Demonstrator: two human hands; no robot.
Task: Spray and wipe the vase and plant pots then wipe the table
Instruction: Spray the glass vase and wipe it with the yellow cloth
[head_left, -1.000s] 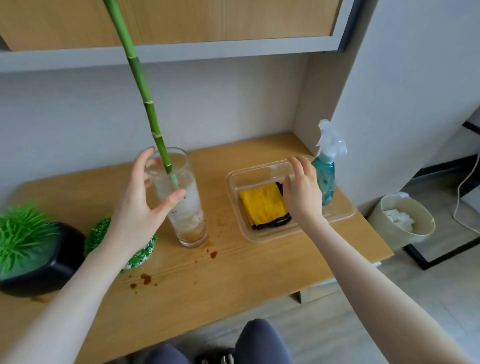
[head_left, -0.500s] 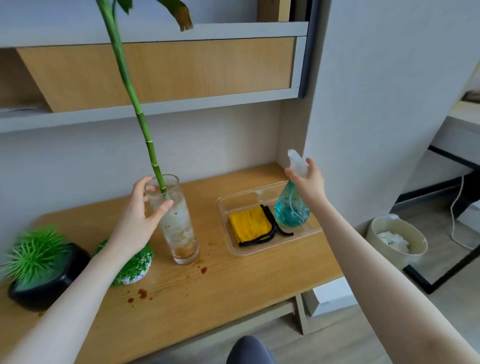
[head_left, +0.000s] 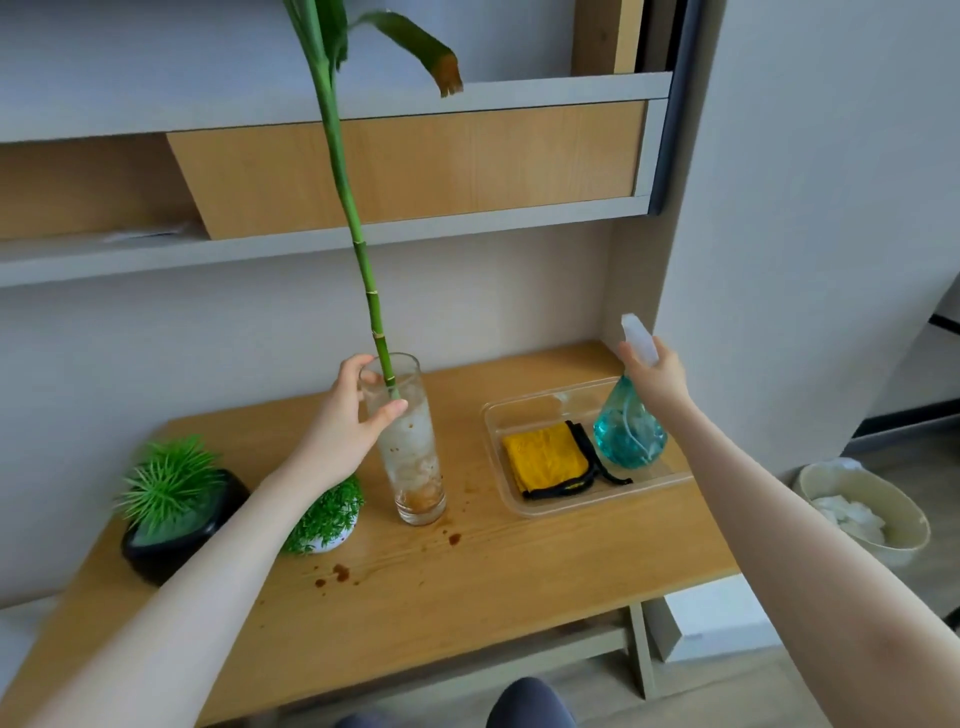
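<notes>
**Spray bottle lifted, vase steadied**

Since a second ago the right hand has gone from reaching into the tray to gripping the spray bottle by its neck and raising it; the bottle now hangs above the tray's right end, its base seemingly clear of the floor, though contact is hard to rule out.

Far to the left of the left hand (head_left: 343, 431) sits the black pot (head_left: 182, 535) with its spiky plant. Just below that hand's wrist is the small white pot (head_left: 324, 522) of fine greenery. The left hand itself wraps the upper part of the glass vase (head_left: 410, 452), thumb in front and fingers behind, holding it upright on the table (head_left: 467, 597); the bamboo stalk (head_left: 363, 270) rises from it. Brown spots mark the wood below the vase.

Between the hands lies the clear tray (head_left: 519, 506), the yellow cloth (head_left: 545, 457) folded inside. The right hand (head_left: 657, 376) curls round the spray bottle (head_left: 628, 434) under its white head.

Judging by this, spraying the vase comes next; no wiping appears to have begun.
</notes>
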